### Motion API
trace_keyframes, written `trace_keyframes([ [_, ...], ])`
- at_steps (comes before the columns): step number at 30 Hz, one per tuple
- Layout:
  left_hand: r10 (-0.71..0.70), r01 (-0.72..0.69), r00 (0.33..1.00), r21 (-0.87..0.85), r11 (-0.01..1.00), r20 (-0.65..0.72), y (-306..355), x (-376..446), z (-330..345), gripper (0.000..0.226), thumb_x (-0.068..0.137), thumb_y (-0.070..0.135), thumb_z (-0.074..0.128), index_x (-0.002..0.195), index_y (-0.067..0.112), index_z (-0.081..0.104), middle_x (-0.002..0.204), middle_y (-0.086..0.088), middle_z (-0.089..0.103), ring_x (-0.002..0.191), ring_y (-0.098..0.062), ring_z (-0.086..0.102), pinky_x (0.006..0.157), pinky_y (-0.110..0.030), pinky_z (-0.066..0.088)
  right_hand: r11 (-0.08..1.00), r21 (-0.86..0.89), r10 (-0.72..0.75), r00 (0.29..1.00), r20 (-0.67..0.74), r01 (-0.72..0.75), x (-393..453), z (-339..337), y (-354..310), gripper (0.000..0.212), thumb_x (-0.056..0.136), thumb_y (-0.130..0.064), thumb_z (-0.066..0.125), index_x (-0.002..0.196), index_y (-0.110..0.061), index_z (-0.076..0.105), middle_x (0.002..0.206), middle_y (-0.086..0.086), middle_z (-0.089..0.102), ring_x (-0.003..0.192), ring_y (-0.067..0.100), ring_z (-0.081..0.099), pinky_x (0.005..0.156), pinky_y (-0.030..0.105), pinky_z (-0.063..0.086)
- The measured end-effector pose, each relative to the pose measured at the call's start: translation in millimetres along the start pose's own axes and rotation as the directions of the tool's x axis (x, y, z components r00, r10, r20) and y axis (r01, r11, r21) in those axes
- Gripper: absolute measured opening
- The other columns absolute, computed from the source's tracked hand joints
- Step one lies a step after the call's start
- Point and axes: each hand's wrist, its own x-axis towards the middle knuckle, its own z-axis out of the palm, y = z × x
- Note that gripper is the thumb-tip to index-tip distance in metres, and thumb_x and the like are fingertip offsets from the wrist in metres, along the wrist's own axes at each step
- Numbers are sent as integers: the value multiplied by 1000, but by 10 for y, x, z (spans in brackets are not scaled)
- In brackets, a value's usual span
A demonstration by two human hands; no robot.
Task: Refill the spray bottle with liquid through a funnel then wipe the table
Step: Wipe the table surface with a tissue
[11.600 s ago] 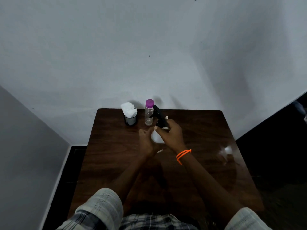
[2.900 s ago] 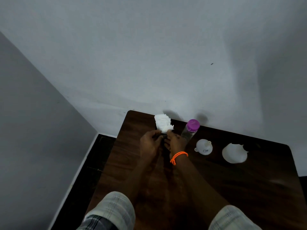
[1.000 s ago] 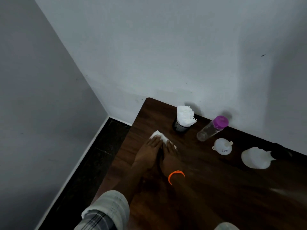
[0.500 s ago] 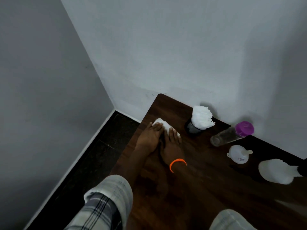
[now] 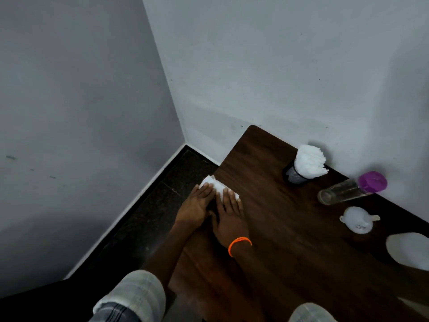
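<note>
Item: wiping stage, wooden table (image 5: 290, 240), left margin

Left hand (image 5: 193, 209): flat, fingers (image 5: 205, 190) extended and close together, pressing on the near-left part of a folded white tissue (image 5: 214, 185). Nothing gripped; contact by pressure only.

Right hand (image 5: 229, 217): flat alongside the left, touching it, fingers laid on the right part of the same tissue. Orange band (image 5: 239, 242) at the wrist.

Tissue: lies under and just beyond the fingertips of both hands, at the very left edge of the table, one corner seeming to overhang the edge. Long axis runs across the fingers, roughly along that edge.

Governing relation: the unwiped surface lies to the right of and behind the fingers, so the next stroke is judged to draw back or sweep rightward. Neither hand is clearly nearer; both share the tissue.

Well to the right of the fingers: black mesh holder (image 5: 294, 175) stuffed with white tissues, clear bottle with purple cap (image 5: 350, 189), white funnel (image 5: 357, 220), white spray bottle (image 5: 408, 251) lying on its side, partly cut off by the frame.

Judgement: refilling seems finished, wiping in hand
</note>
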Motion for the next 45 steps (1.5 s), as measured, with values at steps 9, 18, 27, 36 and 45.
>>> trace_keyframes([
  [9, -148, 148, 989, -12, 989, -6, 72, -1133, 112, 65, 77, 38, 54, 129, 1, 65, 138, -22, 60, 132, -39, 54, 122, -36, 9, 983, 45, -178, 982, 62, 176, -661, 182, -423, 67, 99, -47, 44, 159, -23, 30, 167, 4, 23, 156, 21, 16, 123, 47, 14],
  [18, -305, 303, 952, -66, 951, -17, 402, -1991, 402, 62, 79, 36, 55, 130, 3, 66, 138, -19, 61, 136, -36, 52, 122, -37, 16, 952, 43, -305, 942, 139, 302, -1359, 231, -552, 65, 98, -48, 47, 156, -21, 37, 165, 6, 31, 155, 21, 23, 121, 46, 17],
  [27, -152, 153, 988, -90, 984, 19, 934, -1974, 728, 68, 78, 36, 65, 137, 2, 59, 146, -20, 53, 143, -32, 40, 122, -39, 16, 980, -12, -192, 968, 164, 196, -1954, 91, -63, 62, 103, -48, 41, 159, -25, 31, 167, -2, 26, 156, 14, 17, 122, 44, 13],
  [36, 47, -46, 997, -11, 999, 68, 1184, -893, 648, 58, 85, 32, 47, 128, -3, 65, 138, -24, 59, 130, -40, 55, 119, -38, 12, 1000, -22, 7, 994, 106, -5, -1579, -156, 608, 61, 103, -50, 35, 160, -29, 27, 167, -1, 25, 155, 16, 21, 123, 46, 10],
  [45, 106, -129, 975, 105, 986, 197, 1327, 642, 422, 61, 92, 29, 47, 147, 0, 48, 157, -21, 39, 149, -37, 33, 125, -39, 0, 988, -18, 154, 988, 11, -154, -592, -418, 1342, 60, 104, -51, 30, 160, -31, 25, 167, 1, 27, 155, 18, 22, 123, 40, -1],
])
